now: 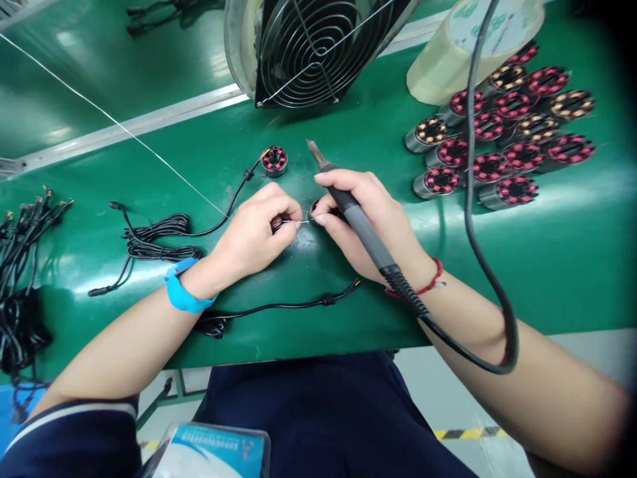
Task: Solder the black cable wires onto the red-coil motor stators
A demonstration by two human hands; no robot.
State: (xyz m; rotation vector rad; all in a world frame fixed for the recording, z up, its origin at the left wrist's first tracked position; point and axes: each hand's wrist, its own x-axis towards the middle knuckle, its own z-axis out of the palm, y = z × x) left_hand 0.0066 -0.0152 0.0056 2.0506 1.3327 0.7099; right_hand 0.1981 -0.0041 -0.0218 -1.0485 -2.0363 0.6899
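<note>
My left hand (259, 229) is closed in a pinch on a thin wire end at the middle of the green bench (547, 252). A blue strap circles that wrist. My right hand (368, 219) rests a soldering iron (358, 219) across its fingers, tip pointing up and away, while its fingertips press a small round LED ring part (316, 210) that is mostly hidden. The two hands meet fingertip to fingertip. Another LED ring (275, 160) with a black cable lies just beyond them.
A wire-grilled fan (318, 50) stands at the back. Several cylindrical LED units (502, 143) are stacked at the right beside a tape roll (468, 46). Coiled black cables (159, 239) lie left, one cable (288, 307) near the front edge, a cable bundle (20, 279) far left.
</note>
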